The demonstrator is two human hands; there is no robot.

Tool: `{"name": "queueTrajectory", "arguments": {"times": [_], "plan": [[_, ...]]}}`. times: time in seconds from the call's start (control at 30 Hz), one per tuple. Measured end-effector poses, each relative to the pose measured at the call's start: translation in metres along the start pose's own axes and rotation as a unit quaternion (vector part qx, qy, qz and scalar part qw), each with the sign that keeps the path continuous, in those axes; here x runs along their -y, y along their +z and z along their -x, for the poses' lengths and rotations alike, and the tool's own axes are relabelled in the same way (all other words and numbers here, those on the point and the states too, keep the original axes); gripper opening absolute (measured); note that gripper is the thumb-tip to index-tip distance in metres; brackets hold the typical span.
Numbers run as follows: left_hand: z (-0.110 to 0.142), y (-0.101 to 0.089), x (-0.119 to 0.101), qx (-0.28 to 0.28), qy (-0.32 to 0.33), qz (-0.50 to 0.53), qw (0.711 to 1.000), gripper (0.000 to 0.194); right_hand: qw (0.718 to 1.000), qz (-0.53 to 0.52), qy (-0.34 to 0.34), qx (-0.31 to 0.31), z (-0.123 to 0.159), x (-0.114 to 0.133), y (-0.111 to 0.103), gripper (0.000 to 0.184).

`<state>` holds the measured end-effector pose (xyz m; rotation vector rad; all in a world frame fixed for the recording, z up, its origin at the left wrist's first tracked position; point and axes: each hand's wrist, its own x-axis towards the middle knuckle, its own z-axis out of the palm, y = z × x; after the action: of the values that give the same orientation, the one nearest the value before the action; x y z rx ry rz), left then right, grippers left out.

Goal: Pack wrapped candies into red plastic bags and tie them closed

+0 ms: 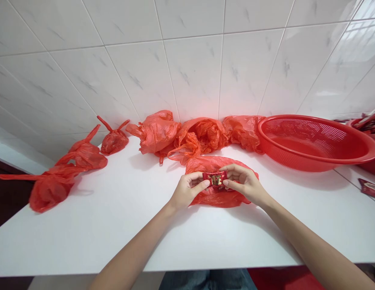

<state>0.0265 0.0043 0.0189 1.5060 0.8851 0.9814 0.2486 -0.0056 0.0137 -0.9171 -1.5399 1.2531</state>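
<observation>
Left hand [186, 191] and right hand [243, 183] are each pinching one end of a small, glossy red-and-gold packet [217, 178] between thumb and fingers; its wrapper is apparently foil. Both grips are holding it over a crinkled, translucent red plastic bag [223, 200], which is lying spread on the smooth white bench [115, 233]. Behind, crumpled red bags [160, 133] are sitting beside a round, perforated plastic colander [314, 133].

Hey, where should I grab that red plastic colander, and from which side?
Probably take the colander by its near rim, coming from your side: that broad lip is exposed there, while a red plastic bag crowds its left end.
</observation>
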Motion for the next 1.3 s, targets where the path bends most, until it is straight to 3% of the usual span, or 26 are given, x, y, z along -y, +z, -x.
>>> {"name": "queueTrajectory", "arguments": {"times": [1.3], "plan": [[-0.0014, -0.0019, 0.0054, 0.008, 0.005, -0.023, 1.0, 0.029, 1.0, 0.024, -0.002, 0.003, 0.0013, 0.0014, 0.0013, 0.034]]}}
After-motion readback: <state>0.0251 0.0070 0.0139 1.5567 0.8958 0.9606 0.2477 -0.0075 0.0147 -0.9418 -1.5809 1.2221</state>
